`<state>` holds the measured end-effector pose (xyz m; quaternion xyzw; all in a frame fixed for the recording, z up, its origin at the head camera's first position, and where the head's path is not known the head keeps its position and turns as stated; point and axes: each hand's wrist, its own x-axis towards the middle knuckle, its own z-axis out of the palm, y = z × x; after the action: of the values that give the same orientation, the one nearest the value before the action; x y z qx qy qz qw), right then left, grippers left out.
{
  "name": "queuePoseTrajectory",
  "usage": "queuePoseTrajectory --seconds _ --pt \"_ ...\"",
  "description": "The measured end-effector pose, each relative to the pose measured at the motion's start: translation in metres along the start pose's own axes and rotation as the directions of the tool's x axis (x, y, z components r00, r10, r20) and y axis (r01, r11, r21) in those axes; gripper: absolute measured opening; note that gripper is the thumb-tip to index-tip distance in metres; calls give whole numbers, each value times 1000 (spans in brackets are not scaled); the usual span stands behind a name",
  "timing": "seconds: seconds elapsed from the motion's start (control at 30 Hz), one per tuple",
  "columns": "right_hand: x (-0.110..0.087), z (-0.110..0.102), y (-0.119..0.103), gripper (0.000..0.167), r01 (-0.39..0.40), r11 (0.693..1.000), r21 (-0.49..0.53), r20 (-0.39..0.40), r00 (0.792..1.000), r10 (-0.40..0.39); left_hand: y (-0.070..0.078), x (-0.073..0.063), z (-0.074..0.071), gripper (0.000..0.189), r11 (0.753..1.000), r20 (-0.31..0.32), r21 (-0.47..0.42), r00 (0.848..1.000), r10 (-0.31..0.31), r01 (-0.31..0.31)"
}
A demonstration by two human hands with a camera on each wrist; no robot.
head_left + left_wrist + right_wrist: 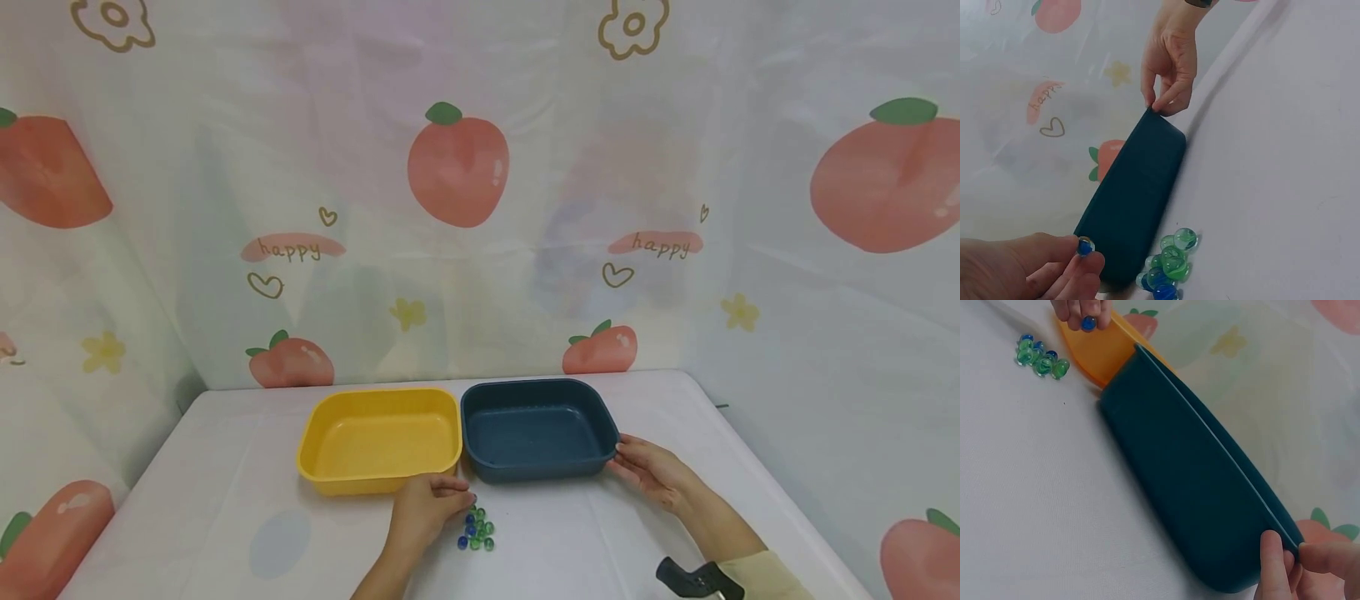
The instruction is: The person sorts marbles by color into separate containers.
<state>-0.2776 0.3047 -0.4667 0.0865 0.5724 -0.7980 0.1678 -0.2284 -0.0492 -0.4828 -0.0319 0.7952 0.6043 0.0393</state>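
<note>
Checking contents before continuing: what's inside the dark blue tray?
The dark blue tray shows only bare floor and inner walls; its near side hides whatever might lie tight behind it.

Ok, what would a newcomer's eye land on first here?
Probably the bright yellow tray and the dark blue tray, side by side on the white table before a peach-printed backdrop. Next, the left hand, pinching a blue marble near the cluster of green and blue marbles in front of the trays, and the right hand, holding the dark blue tray's right end.
</note>
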Motion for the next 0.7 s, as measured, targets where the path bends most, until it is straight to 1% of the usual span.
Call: queuePoseTrajectory --seconds 0.2,0.27,0.4,0.53,0.7 --pt "1 1 2 62 3 1000 -18 -14 1000 -3 11 4 -1 17 999 18 11 999 -46 46" --pt "1 1 2 62 2 1000 -17 -17 1000 -2 14 4 -2 16 999 22 6 998 -51 51" --pt "1 1 2 62 3 1000 -13 -21 1000 -3 17 5 -5 15 999 38 -10 998 -40 40" --pt "1 1 2 60 6 1000 -11 -20 1000 -6 19 8 -8 15 999 54 -31 998 -11 13" --pt "1 1 2 61 5 1000 -11 -19 1000 -5 23 10 -10 17 999 54 -35 998 -10 12"
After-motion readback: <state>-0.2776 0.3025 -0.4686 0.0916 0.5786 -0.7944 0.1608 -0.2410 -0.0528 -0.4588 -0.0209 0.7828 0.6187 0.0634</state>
